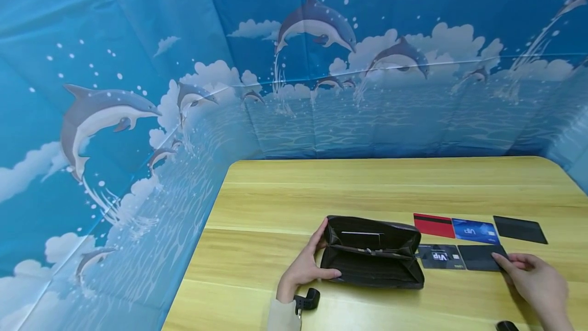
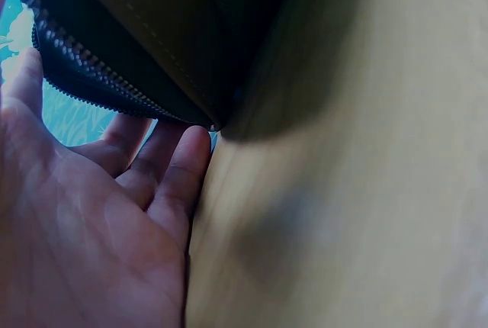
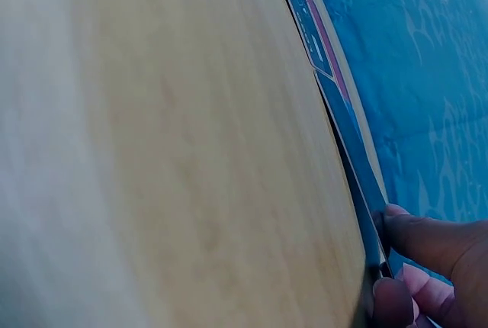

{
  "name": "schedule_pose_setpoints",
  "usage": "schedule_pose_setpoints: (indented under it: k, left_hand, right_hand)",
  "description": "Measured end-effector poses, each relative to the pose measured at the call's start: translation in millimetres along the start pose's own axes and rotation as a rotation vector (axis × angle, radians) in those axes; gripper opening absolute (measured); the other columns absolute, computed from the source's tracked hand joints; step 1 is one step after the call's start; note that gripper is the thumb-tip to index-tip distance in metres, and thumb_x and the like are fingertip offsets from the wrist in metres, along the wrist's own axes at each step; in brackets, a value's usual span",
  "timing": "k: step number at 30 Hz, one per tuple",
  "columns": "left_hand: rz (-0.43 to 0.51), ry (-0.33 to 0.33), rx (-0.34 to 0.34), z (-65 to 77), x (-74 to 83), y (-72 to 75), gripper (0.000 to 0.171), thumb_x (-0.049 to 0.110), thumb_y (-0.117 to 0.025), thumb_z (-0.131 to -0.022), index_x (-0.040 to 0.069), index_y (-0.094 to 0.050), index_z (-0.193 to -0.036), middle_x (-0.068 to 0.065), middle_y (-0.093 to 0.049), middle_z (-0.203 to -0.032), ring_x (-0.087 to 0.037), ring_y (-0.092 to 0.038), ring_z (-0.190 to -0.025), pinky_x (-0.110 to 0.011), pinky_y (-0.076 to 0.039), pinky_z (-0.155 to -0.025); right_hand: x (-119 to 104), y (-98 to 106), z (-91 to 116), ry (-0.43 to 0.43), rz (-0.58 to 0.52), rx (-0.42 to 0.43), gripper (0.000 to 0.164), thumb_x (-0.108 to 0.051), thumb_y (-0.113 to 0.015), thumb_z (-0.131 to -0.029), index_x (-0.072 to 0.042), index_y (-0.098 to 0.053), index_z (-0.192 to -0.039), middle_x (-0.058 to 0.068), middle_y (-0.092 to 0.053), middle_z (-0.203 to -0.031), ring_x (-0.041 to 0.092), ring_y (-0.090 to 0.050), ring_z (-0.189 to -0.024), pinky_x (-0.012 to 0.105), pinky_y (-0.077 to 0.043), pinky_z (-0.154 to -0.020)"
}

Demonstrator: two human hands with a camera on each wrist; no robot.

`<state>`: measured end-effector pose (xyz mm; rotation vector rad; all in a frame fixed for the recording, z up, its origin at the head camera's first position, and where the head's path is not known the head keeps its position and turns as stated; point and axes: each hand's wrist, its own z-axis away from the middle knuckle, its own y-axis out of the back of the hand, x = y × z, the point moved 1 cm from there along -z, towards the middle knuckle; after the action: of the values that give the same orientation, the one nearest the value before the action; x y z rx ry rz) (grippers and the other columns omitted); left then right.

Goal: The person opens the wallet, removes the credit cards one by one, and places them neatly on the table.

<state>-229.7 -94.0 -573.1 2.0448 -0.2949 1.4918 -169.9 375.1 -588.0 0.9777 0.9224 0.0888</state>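
A black zip-around wallet (image 1: 373, 271) lies spread wide on the table, its lining and pockets showing; a card's pale edge stands in the rear part. My left hand (image 1: 304, 268) grips the wallet's left end, thumb on the front edge and fingers at the back corner. In the left wrist view, fingertips touch the zipped edge of the wallet (image 2: 114, 46). My right hand (image 1: 538, 281) pinches the right end of a plain black card (image 1: 480, 258). That end is slightly raised off the table in the right wrist view, between thumb and fingers.
Left of the pinched card lies a dark VIP card (image 1: 440, 257), close against the wallet. Behind them are a red card (image 1: 434, 225), a blue VIP card (image 1: 474, 231) and another black card (image 1: 520, 230). A dolphin-print curtain (image 1: 390, 116) hangs behind the wooden table (image 1: 257, 249).
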Motion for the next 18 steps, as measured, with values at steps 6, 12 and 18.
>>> schedule_pose_setpoints:
  k: [6,12,18]
  left_hand:
    - [0.01,0.001,-0.004,-0.5,2.0,-1.2,0.115,0.006,-0.083,-0.072,0.027,-0.006,-0.154,-0.003,-0.024,-0.151,-0.02,-0.046,-0.121,-0.038,-0.033,-0.104]
    - [0.019,0.018,0.001,0.4,4.0,-1.2,0.115,0.007,-0.084,-0.072,0.028,-0.007,-0.154,-0.002,-0.021,-0.153,-0.019,-0.046,-0.12,-0.037,-0.033,-0.104]
    - [0.018,0.013,0.005,0.4,3.3,0.0,0.115,0.007,-0.084,-0.071,0.027,-0.007,-0.154,-0.002,-0.019,-0.153,-0.019,-0.045,-0.12,-0.036,-0.033,-0.104]
  right_hand:
    - [-0.3,4.8,4.5,0.003,-0.005,0.003,0.058,-0.041,-0.064,-0.089,0.01,-0.054,-0.114,0.016,-0.057,-0.077,0.023,-0.052,-0.059,0.031,-0.038,-0.049]
    - [1.2,7.1,5.2,0.02,-0.005,-0.004,0.063,-0.047,-0.065,-0.086,0.009,-0.055,-0.115,0.013,-0.058,-0.075,0.022,-0.052,-0.058,0.031,-0.037,-0.049]
    - [4.0,5.4,1.4,0.055,-0.013,-0.012,0.067,-0.051,-0.066,-0.084,0.008,-0.056,-0.113,0.011,-0.061,-0.071,0.019,-0.054,-0.053,0.031,-0.036,-0.049]
